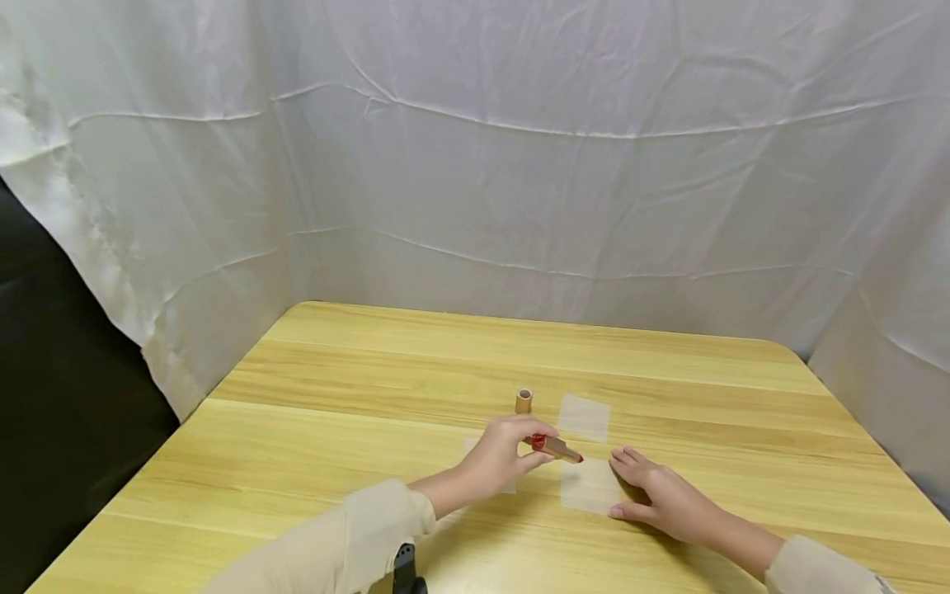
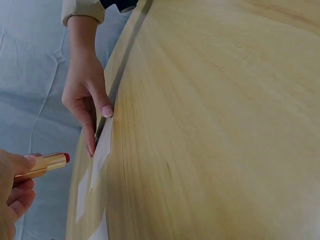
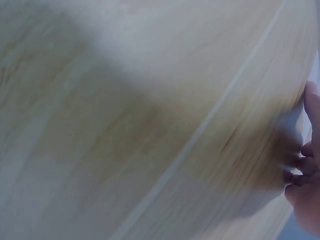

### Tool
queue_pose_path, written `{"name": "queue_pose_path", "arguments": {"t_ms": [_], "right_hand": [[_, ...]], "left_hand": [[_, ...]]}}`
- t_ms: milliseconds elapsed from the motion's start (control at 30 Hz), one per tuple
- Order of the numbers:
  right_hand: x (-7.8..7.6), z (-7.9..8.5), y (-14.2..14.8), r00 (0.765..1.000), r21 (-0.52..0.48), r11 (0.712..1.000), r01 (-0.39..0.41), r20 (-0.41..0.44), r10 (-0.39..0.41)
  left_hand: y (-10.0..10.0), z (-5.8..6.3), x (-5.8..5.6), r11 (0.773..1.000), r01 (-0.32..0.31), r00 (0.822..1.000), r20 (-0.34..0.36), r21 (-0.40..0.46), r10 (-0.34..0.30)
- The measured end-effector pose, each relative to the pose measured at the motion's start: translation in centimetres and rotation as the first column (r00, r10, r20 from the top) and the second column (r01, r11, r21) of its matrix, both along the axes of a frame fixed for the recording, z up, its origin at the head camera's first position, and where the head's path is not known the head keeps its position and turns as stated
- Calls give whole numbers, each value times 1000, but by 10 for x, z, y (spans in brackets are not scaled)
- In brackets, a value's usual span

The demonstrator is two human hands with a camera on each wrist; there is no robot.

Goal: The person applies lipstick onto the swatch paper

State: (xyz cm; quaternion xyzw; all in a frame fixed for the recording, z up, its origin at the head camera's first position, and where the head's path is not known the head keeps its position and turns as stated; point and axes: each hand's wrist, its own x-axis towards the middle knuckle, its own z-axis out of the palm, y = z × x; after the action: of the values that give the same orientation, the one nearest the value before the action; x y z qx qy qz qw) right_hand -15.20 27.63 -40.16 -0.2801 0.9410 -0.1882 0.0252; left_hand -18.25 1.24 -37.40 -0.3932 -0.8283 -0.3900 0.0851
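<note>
Between thumb and fingers, my left hand (image 1: 505, 456) pinches a lipstick (image 1: 558, 449) with a gold-coloured case. Its exposed red tip (image 2: 67, 157) points right and slightly down in the head view, above a thin whitish square sheet (image 1: 588, 488). At that sheet's right edge, my right hand (image 1: 671, 499) rests on the table with thumb and fingers spread, the fingertips touching the edge. Only part of the right hand (image 3: 306, 170) shows in the right wrist view. The lipstick cap (image 1: 524, 401) stands upright just behind the left hand, its hollow end up.
A second whitish sheet (image 1: 585, 419) lies behind the first. A third sheet (image 1: 510, 480) is partly covered by the left hand. All lie on the wood-grain table (image 1: 356, 346), with white curtains (image 1: 519, 190) hanging behind and beside it.
</note>
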Motion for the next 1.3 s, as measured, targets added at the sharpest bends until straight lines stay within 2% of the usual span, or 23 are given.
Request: {"name": "queue_pose_path", "arguments": {"t_ms": [333,800,1033,1300], "right_hand": [[0,1,-1,1000,11,1000,-3,9,3],[-1,0,0,1000,25,1000,-9,-10,9],[0,-1,1,1000,19,1000,-9,-28,10],[0,-2,1,999,18,1000,-8,-37,9]], "left_hand": [[16,-1,-3,999,17,1000,19,-45,-16],[26,-7,-5,993,15,1000,-6,-117,-16],[30,-8,-8,981,2,999,-34,-196,-9],[35,-6,-9,975,14,996,-88,-222,-34]]}}
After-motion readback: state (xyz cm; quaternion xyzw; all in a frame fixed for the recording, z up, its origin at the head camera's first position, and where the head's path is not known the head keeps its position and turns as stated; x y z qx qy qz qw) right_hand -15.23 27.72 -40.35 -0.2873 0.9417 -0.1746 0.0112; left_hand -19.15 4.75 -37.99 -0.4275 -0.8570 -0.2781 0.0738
